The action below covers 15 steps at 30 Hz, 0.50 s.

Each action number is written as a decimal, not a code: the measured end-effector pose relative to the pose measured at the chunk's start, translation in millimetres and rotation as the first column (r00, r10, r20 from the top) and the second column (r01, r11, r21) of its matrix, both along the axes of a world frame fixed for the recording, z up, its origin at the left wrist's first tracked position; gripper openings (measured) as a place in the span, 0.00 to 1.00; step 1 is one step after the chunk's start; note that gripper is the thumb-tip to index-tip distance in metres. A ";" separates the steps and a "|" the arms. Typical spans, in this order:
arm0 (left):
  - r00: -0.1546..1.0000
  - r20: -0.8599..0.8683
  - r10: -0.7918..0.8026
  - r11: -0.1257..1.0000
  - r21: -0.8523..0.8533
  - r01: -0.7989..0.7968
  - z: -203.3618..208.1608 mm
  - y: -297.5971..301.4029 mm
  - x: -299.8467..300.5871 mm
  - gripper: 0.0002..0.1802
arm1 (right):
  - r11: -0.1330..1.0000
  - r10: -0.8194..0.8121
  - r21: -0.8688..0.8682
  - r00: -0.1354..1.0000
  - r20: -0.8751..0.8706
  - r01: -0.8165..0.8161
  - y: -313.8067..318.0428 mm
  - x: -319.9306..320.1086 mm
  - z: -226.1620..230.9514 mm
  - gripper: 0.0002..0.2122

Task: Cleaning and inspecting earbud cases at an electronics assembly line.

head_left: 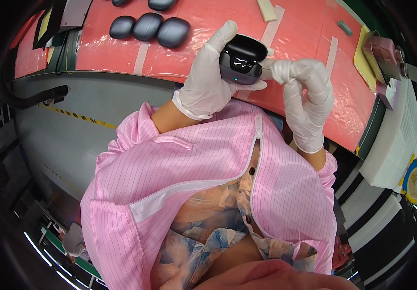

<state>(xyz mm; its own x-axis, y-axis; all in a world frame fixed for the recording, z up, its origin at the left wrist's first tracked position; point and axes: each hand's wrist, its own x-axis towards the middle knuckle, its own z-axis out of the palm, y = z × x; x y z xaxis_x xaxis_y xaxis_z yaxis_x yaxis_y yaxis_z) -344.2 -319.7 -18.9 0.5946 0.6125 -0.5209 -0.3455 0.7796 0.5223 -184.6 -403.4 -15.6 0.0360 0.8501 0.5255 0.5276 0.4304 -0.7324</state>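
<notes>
We held an open earbud case in our gloved left hand, over the table near its close edge. The case's lid stood raised, its inside glossy black with bright reflections, its lower shell dark blue-grey with a small green light. Our gloved right hand curled narrowly beside it; whether it gripped anything, we could not tell

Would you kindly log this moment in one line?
Left hand: holds open dark case | right hand: beside it, fingers curled | red mat: closed dark cases
</notes>
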 end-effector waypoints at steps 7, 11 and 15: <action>0.996 -0.071 0.047 0.998 0.050 -0.043 -15.2 -6.0 5.6 0.30 | 0.991 0.031 -0.131 0.999 0.042 -0.025 3.8 -17.1 -15.1 0.14; 0.996 -0.075 0.055 0.997 -0.042 -0.058 -18.3 -5.8 9.2 0.28 | 0.994 -0.031 -0.099 0.995 0.095 0.041 2.8 -15.2 -23.1 0.14; 0.998 -0.066 -0.019 0.997 -0.071 0.015 -21.8 -10.1 10.3 0.26 | 0.986 -0.004 -0.166 0.994 0.109 0.023 -2.0 -19.9 -22.8 0.14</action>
